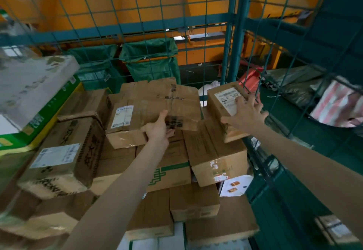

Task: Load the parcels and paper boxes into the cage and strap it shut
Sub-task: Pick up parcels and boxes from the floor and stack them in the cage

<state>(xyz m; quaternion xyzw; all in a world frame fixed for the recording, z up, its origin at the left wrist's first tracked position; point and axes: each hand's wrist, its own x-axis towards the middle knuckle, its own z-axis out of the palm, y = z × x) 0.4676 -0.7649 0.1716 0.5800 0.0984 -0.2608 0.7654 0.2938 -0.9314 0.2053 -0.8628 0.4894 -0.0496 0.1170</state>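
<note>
Inside the green wire cage (233,34), cardboard boxes are piled high. My left hand (160,130) grips the near edge of a wide, taped brown box (153,100) lying on top of the pile in the middle, thumb on its top face. My right hand (245,112) lies with spread fingers on a smaller labelled box (225,100) that sits tilted against the cage's right mesh wall (290,112). Below both lie several more cartons, one with a green printed pattern (169,173).
A white and green carton (33,92) is stacked high at the left. A labelled brown box (64,151) lies left of the middle. Beyond the mesh stand green sacks (151,59) and orange chutes (117,4). Loose bags and a striped sack (337,102) lie outside at the right.
</note>
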